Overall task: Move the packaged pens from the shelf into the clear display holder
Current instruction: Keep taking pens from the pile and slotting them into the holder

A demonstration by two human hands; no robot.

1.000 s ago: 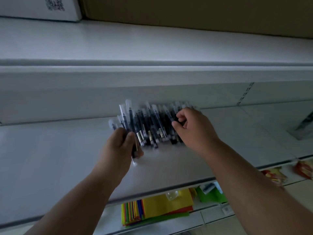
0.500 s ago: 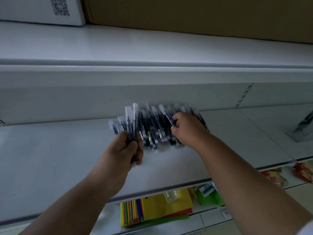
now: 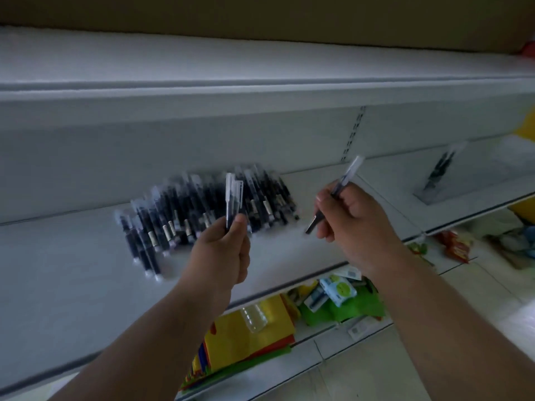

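A pile of dark packaged pens [image 3: 199, 209] in clear wrappers lies on the white shelf [image 3: 72, 270]. My left hand [image 3: 223, 250] is raised in front of the pile, shut on a couple of upright packaged pens [image 3: 231, 198]. To the right of the pile, my right hand [image 3: 353, 224] grips one packaged pen [image 3: 344, 180], tilted with its clear end up. The clear display holder [image 3: 437, 180] stands on the shelf at the far right with a few pens in it.
A brown cardboard box [image 3: 260, 18] rests on the shelf above. On the lower shelf lie yellow and green paper packs [image 3: 260, 334], a clear bottle [image 3: 254, 316] and small packets [image 3: 338, 290]. Red snack packets [image 3: 454, 244] sit at the lower right.
Both hands have lifted off the pile, each holding pens. My right hand moved right, away from the pile. The camera swung right, and the display holder came further into view.
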